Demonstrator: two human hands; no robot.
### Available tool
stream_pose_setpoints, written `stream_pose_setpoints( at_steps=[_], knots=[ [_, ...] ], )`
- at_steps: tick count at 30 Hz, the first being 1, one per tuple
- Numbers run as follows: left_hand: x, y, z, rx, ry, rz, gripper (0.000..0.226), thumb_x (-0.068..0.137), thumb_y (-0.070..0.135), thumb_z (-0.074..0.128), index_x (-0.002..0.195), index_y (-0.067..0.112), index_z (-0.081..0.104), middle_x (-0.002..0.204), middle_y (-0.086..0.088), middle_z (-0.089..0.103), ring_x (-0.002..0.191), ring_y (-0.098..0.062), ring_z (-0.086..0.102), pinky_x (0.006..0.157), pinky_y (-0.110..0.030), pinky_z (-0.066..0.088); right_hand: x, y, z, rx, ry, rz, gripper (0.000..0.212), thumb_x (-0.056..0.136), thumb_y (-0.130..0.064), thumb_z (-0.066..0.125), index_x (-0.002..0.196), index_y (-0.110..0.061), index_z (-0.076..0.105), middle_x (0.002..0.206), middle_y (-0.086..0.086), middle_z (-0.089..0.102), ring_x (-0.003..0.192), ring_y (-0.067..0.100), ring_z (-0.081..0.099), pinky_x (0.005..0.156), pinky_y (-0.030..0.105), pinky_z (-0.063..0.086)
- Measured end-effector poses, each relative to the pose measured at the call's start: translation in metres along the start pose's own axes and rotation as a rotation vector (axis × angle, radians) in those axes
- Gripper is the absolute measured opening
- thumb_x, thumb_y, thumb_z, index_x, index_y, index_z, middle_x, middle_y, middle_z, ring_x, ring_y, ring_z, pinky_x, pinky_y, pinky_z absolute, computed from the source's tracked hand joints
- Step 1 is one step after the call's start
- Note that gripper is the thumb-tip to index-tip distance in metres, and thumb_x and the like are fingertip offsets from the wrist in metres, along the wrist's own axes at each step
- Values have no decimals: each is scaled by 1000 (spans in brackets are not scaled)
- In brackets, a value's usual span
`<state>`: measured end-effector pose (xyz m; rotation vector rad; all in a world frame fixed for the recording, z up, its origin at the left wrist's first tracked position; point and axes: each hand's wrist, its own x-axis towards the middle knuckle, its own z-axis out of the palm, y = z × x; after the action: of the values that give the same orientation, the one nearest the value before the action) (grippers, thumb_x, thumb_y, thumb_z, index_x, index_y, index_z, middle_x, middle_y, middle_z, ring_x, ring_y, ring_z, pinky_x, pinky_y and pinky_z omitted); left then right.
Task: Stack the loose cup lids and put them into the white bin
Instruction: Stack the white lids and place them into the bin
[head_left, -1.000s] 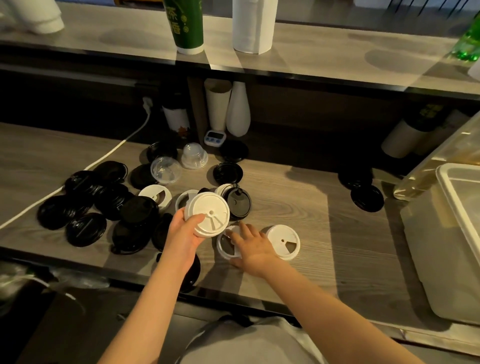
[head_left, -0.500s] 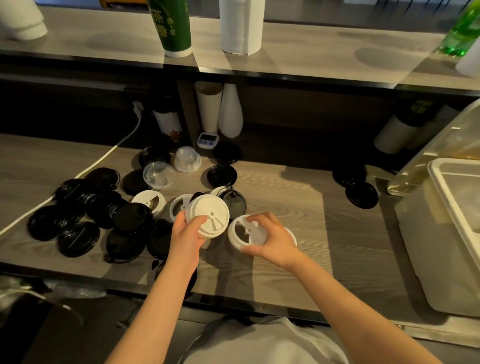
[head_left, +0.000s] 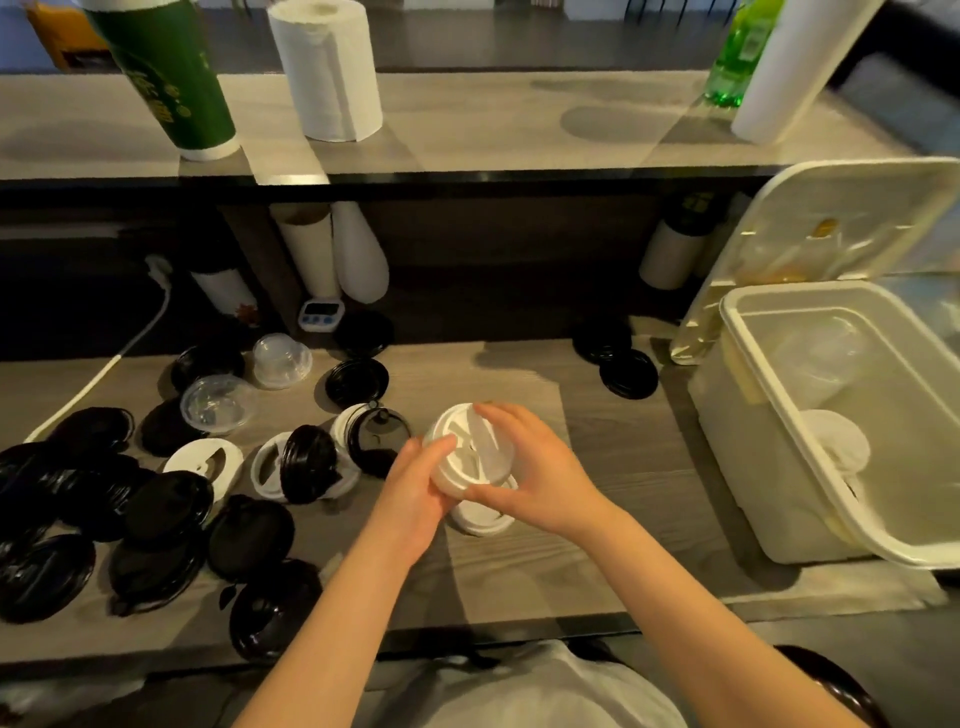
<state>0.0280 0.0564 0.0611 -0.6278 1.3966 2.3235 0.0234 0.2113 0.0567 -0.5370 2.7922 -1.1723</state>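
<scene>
Above the counter (head_left: 571, 561), the left hand (head_left: 415, 493) and right hand (head_left: 540, 480) both grip white lids (head_left: 470, 452) to stack them, with the white bin (head_left: 753, 467) at 3 o'clock.

Drinks shop counter, scattered cup lids (head_left: 156, 509), paper cup sleeves (head_left: 311, 249), timer (head_left: 321, 314)

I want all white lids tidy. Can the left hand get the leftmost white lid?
Probably, once it lets go. The leftmost white lid lies uncovered, only flat black lids around it. Right now the left hand grips the stack of white lids together with the right hand.
</scene>
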Motion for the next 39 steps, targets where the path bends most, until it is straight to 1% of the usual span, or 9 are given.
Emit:
stream_pose_setpoints(
  at_steps=[2, 9, 14, 19, 24, 28, 32, 36, 39],
  knots=[
    [-2, 0, 15, 85, -83, 10, 21, 92, 9, 51, 111, 12, 56, 94, -7, 68, 77, -15, 68, 58, -26, 54, -7, 5, -16, -37, 28, -10, 80, 74, -48, 73, 142, -25, 37, 144, -10, 38, 128, 1, 33, 100, 9, 25],
    [-3, 4, 84, 221, -183, 66, 15, 92, 5, 47, 96, 13, 59, 82, -3, 66, 72, -13, 64, 61, -26, 49, -28, 24, -77, 100, 174, 9, 77, 69, -43, 79, 135, -26, 43, 136, -12, 42, 127, 2, 38, 104, 26, 38],
    [-3, 5, 150, 284, -255, 127, 21, 91, 9, 49, 110, 14, 57, 89, 0, 66, 77, -10, 63, 58, -22, 50, -42, 39, -134, 158, 229, 59, 77, 71, -37, 82, 134, -26, 39, 130, -12, 42, 122, 1, 42, 99, 21, 40],
    [-4, -1, 215, 348, -366, 121, 17, 92, 7, 47, 101, 16, 58, 85, -2, 63, 69, -10, 63, 48, -21, 48, -65, 60, -190, 175, 258, 109, 85, 70, -36, 82, 139, -29, 33, 133, -15, 43, 119, -3, 42, 95, 9, 37],
    [-3, -16, 269, 470, -474, 104, 17, 91, 9, 50, 103, 16, 58, 86, -1, 64, 70, -7, 64, 56, -24, 52, -91, 88, -229, 152, 364, 165, 84, 63, -43, 82, 134, -32, 40, 131, -17, 48, 120, 0, 45, 95, 16, 40],
    [16, -35, 313, 735, -464, 201, 23, 86, 21, 59, 109, 19, 60, 100, -1, 65, 91, -15, 62, 75, -28, 50, -110, 113, -261, 163, 411, 241, 86, 64, -35, 85, 135, -32, 38, 133, -17, 45, 120, -5, 42, 94, 10, 36],
    [32, -46, 348, 994, -473, 238, 42, 82, 29, 68, 120, 14, 58, 109, -3, 66, 98, -16, 63, 79, -29, 54, -128, 139, -288, 199, 335, 354, 86, 70, -25, 82, 138, -36, 31, 139, -17, 34, 120, -6, 34, 87, 1, 30],
    [42, -57, 373, 1155, -526, 280, 30, 79, 25, 70, 102, 6, 69, 100, -20, 68, 92, -30, 66, 85, -45, 55, -134, 161, -305, -114, 164, 459, 101, 64, -44, 81, 143, -44, 18, 146, -18, 26, 133, 5, 26, 101, 26, 31],
    [55, -67, 381, 1250, -596, 278, 28, 80, 30, 69, 96, 7, 70, 88, -17, 65, 80, -22, 60, 87, -49, 51, -130, 175, -308, -256, 76, 450, 103, 62, -47, 80, 143, -37, 18, 143, -8, 30, 132, 13, 30, 99, 29, 36]
  ],
)
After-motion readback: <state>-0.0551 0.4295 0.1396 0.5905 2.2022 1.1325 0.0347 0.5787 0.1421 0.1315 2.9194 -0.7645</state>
